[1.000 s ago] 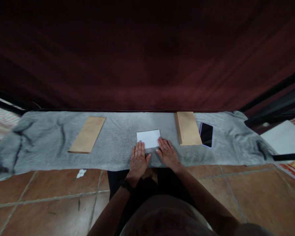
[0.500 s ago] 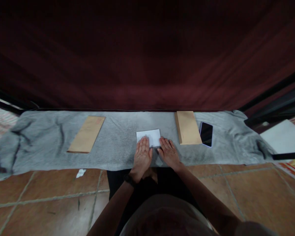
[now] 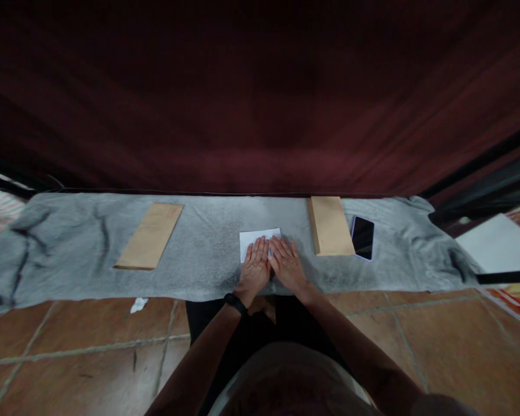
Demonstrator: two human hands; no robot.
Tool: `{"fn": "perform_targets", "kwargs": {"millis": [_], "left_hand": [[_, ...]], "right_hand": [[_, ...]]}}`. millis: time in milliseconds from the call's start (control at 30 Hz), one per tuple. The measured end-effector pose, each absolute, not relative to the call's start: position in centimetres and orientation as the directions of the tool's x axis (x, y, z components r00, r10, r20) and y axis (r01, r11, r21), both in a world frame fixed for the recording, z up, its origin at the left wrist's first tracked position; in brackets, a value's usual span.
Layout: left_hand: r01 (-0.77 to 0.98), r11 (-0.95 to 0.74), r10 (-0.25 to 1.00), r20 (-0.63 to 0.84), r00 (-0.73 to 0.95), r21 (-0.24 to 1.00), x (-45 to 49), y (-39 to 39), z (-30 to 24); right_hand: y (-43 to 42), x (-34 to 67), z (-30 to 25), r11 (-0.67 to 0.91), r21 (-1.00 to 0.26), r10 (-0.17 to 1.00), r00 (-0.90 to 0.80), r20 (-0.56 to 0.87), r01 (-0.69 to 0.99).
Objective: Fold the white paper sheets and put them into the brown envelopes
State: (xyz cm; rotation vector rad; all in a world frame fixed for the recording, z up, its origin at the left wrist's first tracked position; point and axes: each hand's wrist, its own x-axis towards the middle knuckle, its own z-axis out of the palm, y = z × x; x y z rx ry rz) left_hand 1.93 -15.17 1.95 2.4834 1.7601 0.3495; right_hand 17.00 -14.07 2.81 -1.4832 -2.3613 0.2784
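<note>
A white sheet of paper (image 3: pixel 253 236), small and rectangular, lies on the grey cloth in front of me. My left hand (image 3: pixel 255 266) rests flat on its near part, fingers stretched out. Beside it, my right hand (image 3: pixel 287 264) also lies flat, its fingertips on the paper's near right part. The two hands touch or nearly touch near the thumbs, and they cover the paper's lower edge. To the right stands a stack of brown envelopes (image 3: pixel 331 228). One flat brown envelope (image 3: pixel 149 237) lies to the left.
A phone (image 3: pixel 363 237) with a dark screen lies right of the stack. The grey cloth (image 3: pixel 212 242) covers a long narrow surface, with a dark red curtain (image 3: pixel 260 144) behind. A white scrap (image 3: pixel 139 304) is on the tiled floor (image 3: pixel 91 323); a white board (image 3: pixel 498 245) stands far right.
My right hand has moved left from the paper's right edge onto the paper, close against my left hand. My left hand has shifted slightly right. The envelopes and phone stay put.
</note>
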Motion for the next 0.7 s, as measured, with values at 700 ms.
{"fn": "perform_targets", "kwargs": {"millis": [700], "left_hand": [[0.947, -0.254, 0.957, 0.195, 0.217, 0.194, -1.5, -15.2, 2.3]], "right_hand": [[-12.9, 17.4, 1.4, 0.430, -0.299, 0.901, -0.384, 0.201, 0.852]]}}
